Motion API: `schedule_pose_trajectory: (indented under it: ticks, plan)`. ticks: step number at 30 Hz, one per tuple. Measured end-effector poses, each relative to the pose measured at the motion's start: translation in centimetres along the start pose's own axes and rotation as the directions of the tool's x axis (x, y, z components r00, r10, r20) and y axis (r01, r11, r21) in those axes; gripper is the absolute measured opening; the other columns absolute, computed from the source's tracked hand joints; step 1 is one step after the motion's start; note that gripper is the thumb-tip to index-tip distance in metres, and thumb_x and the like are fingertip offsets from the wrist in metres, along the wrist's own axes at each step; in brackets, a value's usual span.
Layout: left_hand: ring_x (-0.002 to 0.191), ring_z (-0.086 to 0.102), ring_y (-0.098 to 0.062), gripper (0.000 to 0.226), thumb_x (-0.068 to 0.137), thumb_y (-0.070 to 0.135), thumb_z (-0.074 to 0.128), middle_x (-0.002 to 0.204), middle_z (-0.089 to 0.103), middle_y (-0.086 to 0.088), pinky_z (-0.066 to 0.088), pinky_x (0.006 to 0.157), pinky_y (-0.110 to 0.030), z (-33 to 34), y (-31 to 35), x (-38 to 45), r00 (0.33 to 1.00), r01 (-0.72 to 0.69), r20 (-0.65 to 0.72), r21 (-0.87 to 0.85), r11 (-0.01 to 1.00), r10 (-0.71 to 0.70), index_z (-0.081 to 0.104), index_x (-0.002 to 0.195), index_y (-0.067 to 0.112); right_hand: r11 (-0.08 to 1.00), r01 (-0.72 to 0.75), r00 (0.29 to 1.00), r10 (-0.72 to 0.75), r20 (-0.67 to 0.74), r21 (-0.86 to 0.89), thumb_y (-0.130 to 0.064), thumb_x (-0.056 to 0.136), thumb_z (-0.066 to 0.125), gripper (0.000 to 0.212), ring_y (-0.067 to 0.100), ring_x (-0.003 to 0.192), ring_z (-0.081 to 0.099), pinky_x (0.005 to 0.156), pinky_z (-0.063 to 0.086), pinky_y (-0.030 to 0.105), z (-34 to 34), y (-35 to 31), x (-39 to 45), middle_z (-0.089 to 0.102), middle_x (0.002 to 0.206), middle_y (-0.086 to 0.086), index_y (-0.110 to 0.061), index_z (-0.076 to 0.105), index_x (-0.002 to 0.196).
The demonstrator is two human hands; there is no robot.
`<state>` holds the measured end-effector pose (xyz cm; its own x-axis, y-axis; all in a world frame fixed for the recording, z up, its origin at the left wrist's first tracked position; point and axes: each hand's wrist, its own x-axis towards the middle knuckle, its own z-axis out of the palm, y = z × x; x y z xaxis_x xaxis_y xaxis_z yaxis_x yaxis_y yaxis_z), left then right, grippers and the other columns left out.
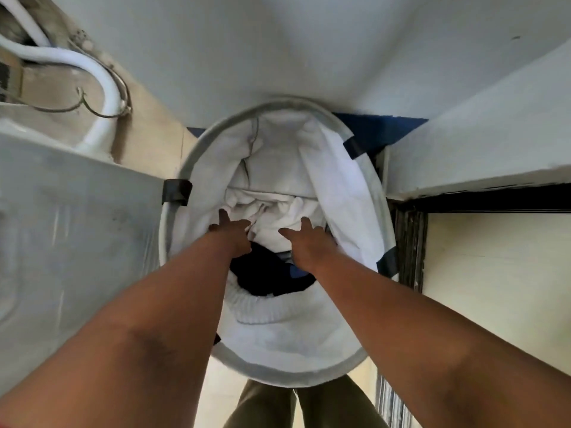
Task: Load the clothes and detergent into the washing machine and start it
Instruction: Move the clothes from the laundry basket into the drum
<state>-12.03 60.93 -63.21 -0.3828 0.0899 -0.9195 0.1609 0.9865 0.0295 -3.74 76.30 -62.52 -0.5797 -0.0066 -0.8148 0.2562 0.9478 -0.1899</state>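
laundry basket [349, 193]: matt cloth | clothes [272, 211]: soft white fabric

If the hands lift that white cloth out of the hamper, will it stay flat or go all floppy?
Probably floppy: the white cloth already lies crumpled in folds inside the laundry hamper. It looks thick, so maybe a bit heavy. It likely won't slip, since the left hand and right hand both reach it.

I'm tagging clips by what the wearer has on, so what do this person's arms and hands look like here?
Both forearms are bare up to the frame edge, with no sleeves in view. The left hand and right hand wear no gloves, and no watch, bracelet or ring shows, though most fingers are hidden in the laundry. Olive-brown trousers show below the hamper.
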Motion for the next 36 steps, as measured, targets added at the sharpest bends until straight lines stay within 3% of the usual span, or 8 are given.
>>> schedule_pose_trajectory:
  ticks: [4,7,13,17,19,29,33,36]
  plan:
    - [0.143,-0.001,-0.049,0.067,0.093,0.028,0.054,0.154,-0.029,-0.019,0.016,0.119,-0.045,1.7,-0.6,3.2,0.999,0.029,-0.014,-0.002,1.000,-0.029,0.019,0.149,0.035,0.998,-0.035,0.998,0.039,0.058,-0.058,-0.013,0.091,0.044,0.073,0.047,0.132,0.030,0.103,0.038,0.051,1.7,0.7,2.9,-0.010,0.158,0.017,-0.050,0.013,0.145]
    - [0.145,-0.011,-0.040,0.065,0.093,0.023,0.053,0.155,-0.030,-0.011,0.008,0.120,-0.045,2.9,-1.2,5.2,0.992,0.061,-0.100,-0.112,0.992,-0.073,0.022,0.148,0.036,0.999,-0.036,0.996,0.038,0.082,-0.031,-0.009,0.089,0.046,0.081,0.045,0.130,0.033,0.103,0.038,0.049,2.4,0.8,4.8,-0.018,0.158,0.016,-0.051,0.005,0.146]
    - [0.135,0.027,-0.047,0.055,0.086,0.022,0.061,0.151,0.020,-0.024,0.028,0.110,-0.047,3.0,-3.5,7.5,0.969,0.065,-0.235,-0.031,0.997,-0.070,0.039,0.136,0.018,0.993,-0.001,0.999,-0.003,-0.035,-0.114,-0.005,0.091,0.043,0.077,0.040,0.113,0.049,0.087,0.044,0.045,3.0,0.6,5.9,0.042,0.132,0.021,-0.023,0.001,0.152]
    - [0.118,0.051,-0.043,0.051,0.089,0.008,0.053,0.131,0.048,-0.028,0.043,0.097,-0.043,2.7,-3.7,6.6,0.965,0.021,-0.262,0.072,0.997,-0.001,0.036,0.137,0.001,0.990,-0.058,0.998,0.058,-0.003,-0.131,-0.003,0.089,0.046,0.039,0.034,0.115,0.052,0.089,0.046,0.039,2.3,0.7,5.0,0.047,0.127,0.017,-0.004,0.047,0.128]
    - [0.117,0.053,-0.040,0.045,0.090,0.011,0.053,0.130,0.051,-0.026,0.045,0.094,-0.041,2.8,-3.1,5.5,0.964,0.052,-0.265,0.065,0.997,-0.033,0.040,0.131,-0.003,0.990,-0.084,0.996,0.083,-0.009,-0.109,-0.002,0.087,0.048,0.031,0.033,0.112,0.053,0.086,0.047,0.038,2.0,0.6,4.2,0.048,0.124,0.017,-0.004,0.054,0.118]
    - [0.115,0.052,-0.039,0.045,0.083,0.029,0.046,0.125,0.057,-0.019,0.042,0.087,-0.036,-0.9,-0.5,-6.0,0.892,-0.017,-0.429,-0.355,0.935,-0.146,0.050,0.123,0.009,0.982,-0.122,0.977,0.144,-0.158,0.144,-0.004,0.085,0.046,0.027,0.033,0.102,0.056,0.071,0.039,0.032,-2.1,-0.3,-4.2,0.048,0.119,0.014,-0.004,0.050,0.112]
    - [0.100,0.056,-0.037,0.030,0.086,0.026,0.046,0.107,0.061,-0.021,0.037,0.072,-0.031,-3.3,0.3,-12.6,0.829,-0.171,-0.532,-0.534,0.828,-0.172,0.053,0.106,0.005,0.959,-0.104,0.966,0.161,-0.204,0.263,-0.009,0.089,0.044,0.018,0.031,0.089,0.056,0.065,0.039,0.032,-3.9,-0.6,-9.2,0.046,0.114,0.011,-0.007,0.048,0.105]
    - [0.082,0.054,-0.033,0.019,0.083,0.025,0.049,0.082,0.056,-0.010,0.032,0.058,-0.030,-5.5,1.2,-17.6,0.746,-0.317,-0.635,-0.604,0.731,-0.202,0.053,0.089,0.007,0.951,-0.083,0.962,0.155,-0.227,0.299,-0.006,0.085,0.047,0.038,0.031,0.084,0.058,0.065,0.047,0.035,-5.3,-0.9,-12.5,0.042,0.122,0.009,-0.016,0.042,0.121]
